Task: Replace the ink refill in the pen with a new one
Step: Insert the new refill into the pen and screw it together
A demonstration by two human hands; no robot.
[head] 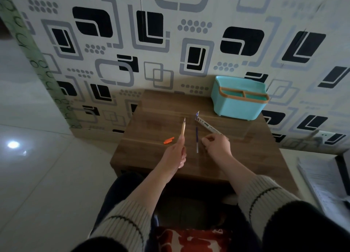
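Note:
My left hand (177, 152) holds a slim tan pen (183, 127) near its lower end, tip pointing up and away over the wooden table (151, 122). An orange pen cap (168, 140) lies on the table just left of that hand. A thin refill (197, 139), dark blue at the far end and clear at the near end, lies flat between my hands. My right hand (216, 145) rests on the table with curled fingers, on the near end of a long white refill packet (208, 125) whose far end is torn. Whether it grips the packet is unclear.
A teal organiser box (238, 107) with an orange handle stands at the table's back right against the patterned wall. Papers (325, 181) lie on a surface to the right. My knees are under the table's front edge; tiled floor lies to the left.

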